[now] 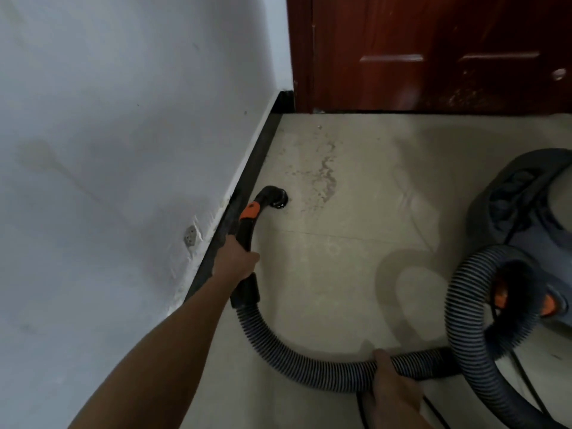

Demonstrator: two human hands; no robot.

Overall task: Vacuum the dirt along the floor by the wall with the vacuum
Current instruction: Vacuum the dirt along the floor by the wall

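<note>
Home rm: wood door (433, 51), wall socket (191, 237)

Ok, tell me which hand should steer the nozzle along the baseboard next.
Left. The left hand grips the wand handle beside the baseboard, with the nozzle at the floor just ahead. The right hand only holds the hose farther back.

The vacuum (526, 212), a grey canister with orange fittings, stands on the floor (356, 258) at 3 o'clock. Its ribbed grey hose (294, 363) loops out, sweeps through 5 o'clock and rises into a black handle tube (247, 236) with an orange collar, just beside the wall (123, 119). The bent nozzle (275, 198) points down at the floor. Pale streaks of dirt (328, 171) lie at its 2 o'clock.
</note>
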